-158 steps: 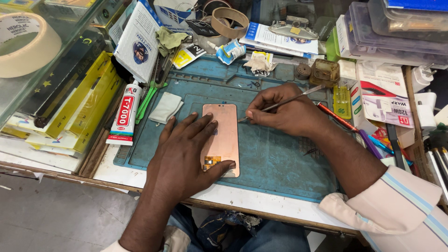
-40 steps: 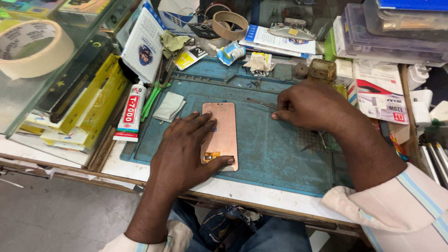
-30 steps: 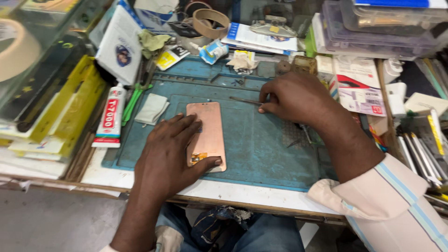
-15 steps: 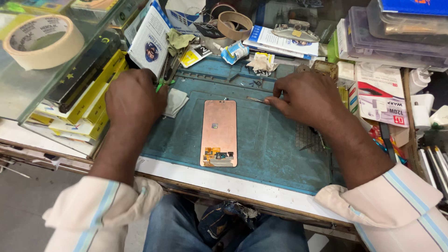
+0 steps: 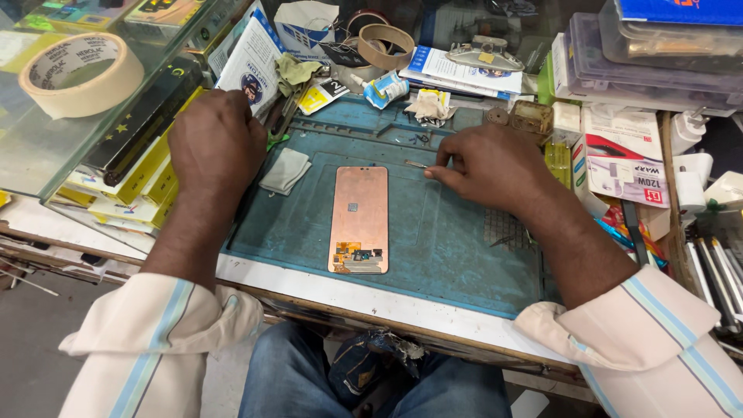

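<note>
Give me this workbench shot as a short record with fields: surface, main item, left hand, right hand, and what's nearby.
Surface: blue work mat
Main item: copper-coloured phone display panel, lying flat, back side up, touched by neither hand
Left hand: at the mat's left edge by green-handled tool; grip hidden
Right hand: pinching thin metal tool
Nearby: grey cloth, tape roll

Mat (image 5: 433, 255): lies on the worktop (image 5: 325, 290).
Phone panel (image 5: 360, 219): on the mat, flat.
Folded cloth (image 5: 285, 170): just left of the phone panel.
Left hand (image 5: 217, 143): left of the phone panel, beyond the cloth.
Right hand (image 5: 487, 166): right of the phone panel, over the mat, fingertips at thin tweezers (image 5: 416, 164).
Tape roll (image 5: 81, 73): far left of the phone panel, on a glass case (image 5: 46, 147).
</note>
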